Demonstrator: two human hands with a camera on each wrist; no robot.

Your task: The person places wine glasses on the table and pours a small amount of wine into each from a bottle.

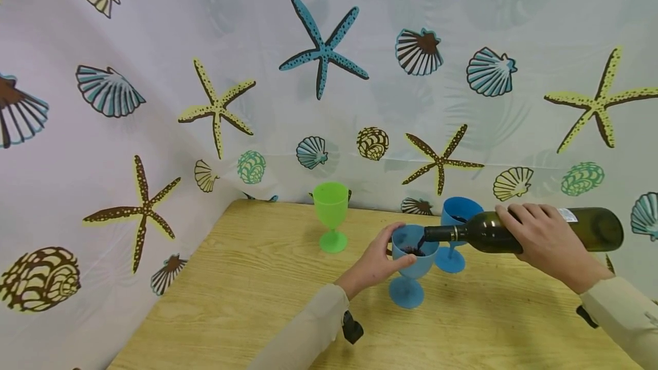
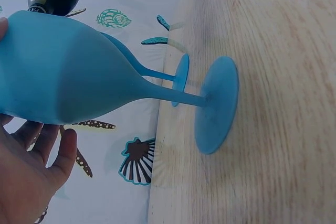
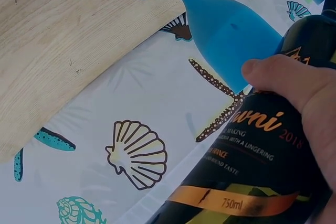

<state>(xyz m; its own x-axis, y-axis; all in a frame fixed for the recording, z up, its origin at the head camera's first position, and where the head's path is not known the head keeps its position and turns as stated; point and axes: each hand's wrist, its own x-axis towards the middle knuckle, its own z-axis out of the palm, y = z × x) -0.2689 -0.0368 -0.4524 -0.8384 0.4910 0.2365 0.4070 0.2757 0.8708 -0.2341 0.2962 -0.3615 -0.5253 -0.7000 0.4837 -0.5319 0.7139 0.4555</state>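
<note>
A dark wine bottle (image 1: 493, 232) lies nearly level in my right hand (image 1: 547, 238), its neck pointing left over a light blue goblet (image 1: 418, 264). Dark red liquid runs from the bottle mouth into that goblet, where some pools with bubbles. My left hand (image 1: 377, 261) holds the goblet's bowl from the left, thumb across the near side. The left wrist view shows the goblet's stem and foot (image 2: 216, 106) on the wooden table, the fingers (image 2: 63, 156) round the bowl. In the right wrist view, the bottle's label (image 3: 252, 140) reads 750ml under my thumb.
A darker blue goblet (image 1: 450, 258) with dark liquid in it stands just behind the bottle neck. Farther left, near the back edge, is a green goblet (image 1: 330, 210). A curtain (image 1: 257, 33) printed with shells and starfish hangs behind the wooden table (image 1: 247, 296).
</note>
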